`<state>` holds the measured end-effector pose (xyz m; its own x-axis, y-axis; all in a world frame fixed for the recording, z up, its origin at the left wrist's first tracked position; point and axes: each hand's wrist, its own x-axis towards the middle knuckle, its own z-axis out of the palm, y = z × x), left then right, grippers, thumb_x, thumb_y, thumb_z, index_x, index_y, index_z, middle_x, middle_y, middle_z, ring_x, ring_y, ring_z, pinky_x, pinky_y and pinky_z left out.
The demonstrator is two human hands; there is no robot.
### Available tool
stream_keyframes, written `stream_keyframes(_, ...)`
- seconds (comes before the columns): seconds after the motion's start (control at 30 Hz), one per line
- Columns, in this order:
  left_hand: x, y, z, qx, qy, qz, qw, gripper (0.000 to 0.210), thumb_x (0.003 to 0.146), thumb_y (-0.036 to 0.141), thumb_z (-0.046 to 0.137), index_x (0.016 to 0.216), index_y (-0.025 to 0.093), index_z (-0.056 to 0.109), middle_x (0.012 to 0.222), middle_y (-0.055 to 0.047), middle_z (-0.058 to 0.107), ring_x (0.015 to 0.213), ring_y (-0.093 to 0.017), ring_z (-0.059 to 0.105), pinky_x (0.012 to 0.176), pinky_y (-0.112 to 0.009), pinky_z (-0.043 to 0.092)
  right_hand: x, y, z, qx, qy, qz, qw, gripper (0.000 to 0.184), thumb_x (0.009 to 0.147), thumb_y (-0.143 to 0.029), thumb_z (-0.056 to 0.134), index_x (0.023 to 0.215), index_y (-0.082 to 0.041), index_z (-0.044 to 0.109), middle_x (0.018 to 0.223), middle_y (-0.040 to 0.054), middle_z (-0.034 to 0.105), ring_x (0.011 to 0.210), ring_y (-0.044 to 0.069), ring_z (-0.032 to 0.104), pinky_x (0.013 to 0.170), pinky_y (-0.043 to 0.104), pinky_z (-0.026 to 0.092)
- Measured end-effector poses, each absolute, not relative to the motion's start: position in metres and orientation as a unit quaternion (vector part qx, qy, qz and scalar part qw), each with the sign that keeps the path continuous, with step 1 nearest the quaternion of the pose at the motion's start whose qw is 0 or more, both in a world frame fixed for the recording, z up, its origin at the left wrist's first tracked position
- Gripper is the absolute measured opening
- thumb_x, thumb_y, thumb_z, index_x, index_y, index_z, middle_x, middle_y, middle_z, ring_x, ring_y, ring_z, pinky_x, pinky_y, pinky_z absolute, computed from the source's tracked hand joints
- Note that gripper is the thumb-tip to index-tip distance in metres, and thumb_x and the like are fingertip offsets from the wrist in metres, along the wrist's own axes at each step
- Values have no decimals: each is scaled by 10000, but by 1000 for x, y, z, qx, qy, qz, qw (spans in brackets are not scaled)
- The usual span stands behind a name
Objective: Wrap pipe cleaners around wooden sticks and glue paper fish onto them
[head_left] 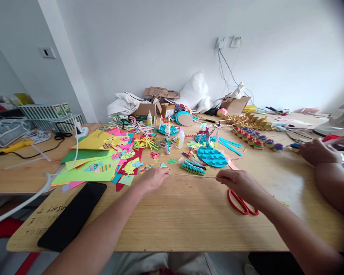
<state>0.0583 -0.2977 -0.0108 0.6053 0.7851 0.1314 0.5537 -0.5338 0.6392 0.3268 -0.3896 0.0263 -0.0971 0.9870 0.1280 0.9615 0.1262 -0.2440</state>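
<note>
My right hand (237,181) is closed around one end of a thin wooden stick (195,176), which points left just above the table. My left hand (154,179) has its fingers pinched together; a tiny greenish bit shows at the fingertips, too small to name. Just beyond the left hand lie a small blue-and-yellow paper piece (163,165) and patterned paper scraps (146,168). Red-handled scissors (240,204) lie partly under my right forearm, their blades hidden. A blue-and-green braided piece (192,167) and a blue scalloped disc (212,157) rest beyond the stick.
Coloured paper sheets (94,170) with paper fish lie at left, near a black phone (74,214). Glue bottles (180,138) stand mid-table. Another person's hand (319,152) is at right, near rows of colourful small crafts (258,142). Cardboard boxes (145,109) stand against the wall.
</note>
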Motion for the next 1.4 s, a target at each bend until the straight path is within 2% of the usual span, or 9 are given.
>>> stream_keyframes(0.2, 45, -285, -1, 489, 291, 416, 709, 127, 740, 270, 551, 787, 170, 490, 634, 35, 549, 527, -69, 534, 500, -171, 398, 322, -403, 7, -628, -765, 107, 98, 241, 801, -268, 421, 720, -213, 642, 772, 47, 641, 725, 180, 579, 653, 272, 404)
stream_keyframes(0.3, 48, -287, -2, 394, 236, 426, 779, 139, 708, 231, 600, 778, 156, 506, 675, 2, 596, 626, -108, 592, 572, -212, 455, 298, -403, -1, -606, -785, 107, 72, 256, 804, -238, 413, 709, -200, 648, 788, 67, 631, 756, 195, 573, 680, 297, 408)
stream_keyframes(0.4, 51, -289, -6, 363, 199, 422, 807, 135, 700, 221, 621, 773, 154, 529, 732, -17, 621, 708, -133, 606, 653, -258, 476, 281, -397, 2, -598, -787, 98, 117, 199, 785, -232, 453, 824, -188, 644, 906, 89, 628, 859, 223, 559, 739, 330, 405)
stream_keyframes(0.57, 55, -294, -6, 346, 178, 442, 808, 148, 671, 213, 660, 765, 178, 552, 729, 26, 591, 695, -90, 572, 662, -231, 462, 248, -381, 9, -588, -730, 220, 269, 183, 778, -290, 465, 868, -195, 592, 849, 61, 643, 734, 174, 580, 645, 289, 433)
stream_keyframes(0.67, 55, -297, -4, 347, 192, 460, 794, 190, 632, 211, 693, 760, 180, 557, 734, 41, 570, 679, -68, 553, 642, -200, 455, 222, -369, 2, -562, -649, 355, 370, 334, 696, -309, 555, 1006, -196, 504, 855, 50, 626, 670, 151, 577, 569, 265, 439)
stream_keyframes(0.77, 56, -297, -4, 368, 211, 475, 771, 236, 599, 232, 714, 760, 173, 552, 740, 39, 565, 635, -57, 541, 609, -187, 455, 205, -359, -6, -507, -567, 462, 456, 325, 630, -322, 616, 908, -202, 498, 696, -6, 603, 569, 120, 552, 494, 230, 403)
stream_keyframes(0.9, 57, -296, -4, 418, 241, 487, 728, 275, 585, 258, 721, 762, 157, 537, 707, 33, 576, 575, -54, 546, 571, -182, 455, 205, -353, -6, -483, -491, 475, 548, 261, 606, -379, 643, 743, -187, 530, 579, -21, 586, 470, 88, 497, 456, 218, 367)
stream_keyframes(1.23, 63, -305, -2, 592, 278, 428, 624, 163, 667, 246, 629, 714, 133, 522, 577, 19, 568, 545, -86, 545, 571, -214, 448, 222, -350, 5, -432, -388, 505, 639, 228, 589, -331, 682, 701, -171, 564, 576, -27, 555, 459, 64, 445, 426, 196, 309)
stream_keyframes(1.4, 65, -306, 2, 688, 292, 425, 510, 175, 725, 247, 565, 873, 152, 564, 842, -35, 618, 774, -135, 578, 707, -252, 461, 221, -335, 7, -441, -474, 482, 591, 200, 610, -332, 659, 690, -172, 570, 568, -32, 549, 451, 63, 418, 420, 201, 293)
